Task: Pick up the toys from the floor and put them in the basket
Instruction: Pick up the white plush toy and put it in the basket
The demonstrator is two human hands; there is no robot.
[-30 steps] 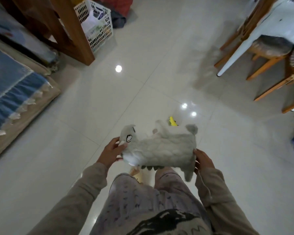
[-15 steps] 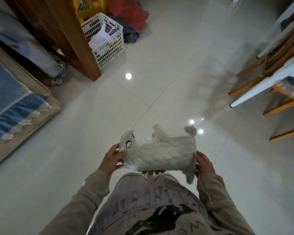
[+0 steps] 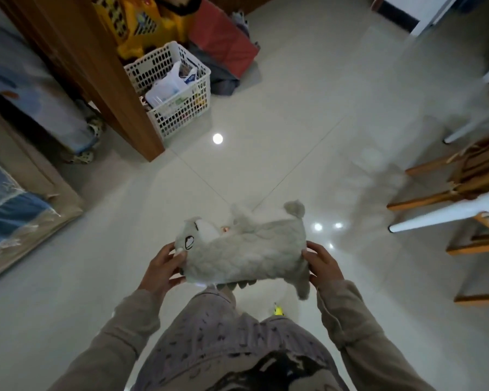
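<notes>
A grey plush toy (image 3: 246,251) was held lengthwise in the lower middle of the frame, above the pale tiled floor (image 3: 308,114) and in front of the person's patterned trousers (image 3: 223,340). Its head, with a stitched eye, pointed to the left of the frame, and its legs and tail stuck out at the right end. The left hand (image 3: 161,269) was closed around the head end, thumb on top against the face and fingers curled underneath. The right hand (image 3: 323,262) gripped the rear end in the same way, with the fingers wrapped over the edge of the fur. Both arms wore loose beige sleeves (image 3: 353,328) reaching in from the bottom corners.

Just below the toy, between the person's legs, a small yellow object (image 3: 278,309) lay on the floor, too small to identify. In the upper left of the frame, well apart from the toy, a white lattice basket (image 3: 181,108) stood on the floor beside a brown wooden post (image 3: 96,69), already holding a plastic bag and other items. Behind the basket were a yellow plastic toy (image 3: 141,24) and a red bag (image 3: 223,43). At the left edge lay a blue and beige mat (image 3: 14,210). Wooden chair legs (image 3: 424,200) and white table legs (image 3: 446,214) stood at the right edge.
</notes>
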